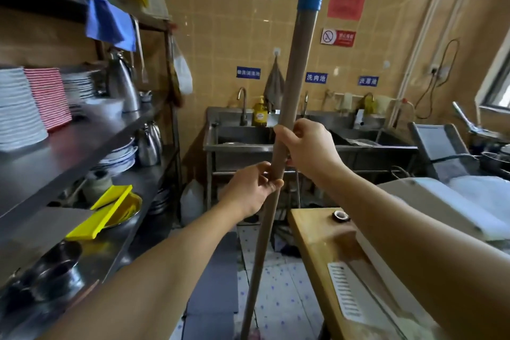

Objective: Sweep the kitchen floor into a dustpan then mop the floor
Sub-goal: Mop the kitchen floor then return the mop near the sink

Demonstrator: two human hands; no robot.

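A long wooden handle (296, 63) with a blue-wrapped top end stands nearly upright in front of me, running from the top of the view down to the floor. My right hand (306, 143) grips it at mid-height, fingers curled round the shaft. Just below, my left hand (254, 188) holds the same handle with thumb and fingers around it. The head of the tool is cut off at the bottom edge, so whether it is a broom or a mop cannot be told. The tiled floor (278, 284) shows in the narrow aisle below.
Steel shelving (82, 152) with plates, kettles, bowls and a yellow tray lines the left. A wooden counter (311, 240) with appliances stands on the right. Steel sinks (242, 138) run along the back wall. Dark mats (215, 279) lie on the aisle floor.
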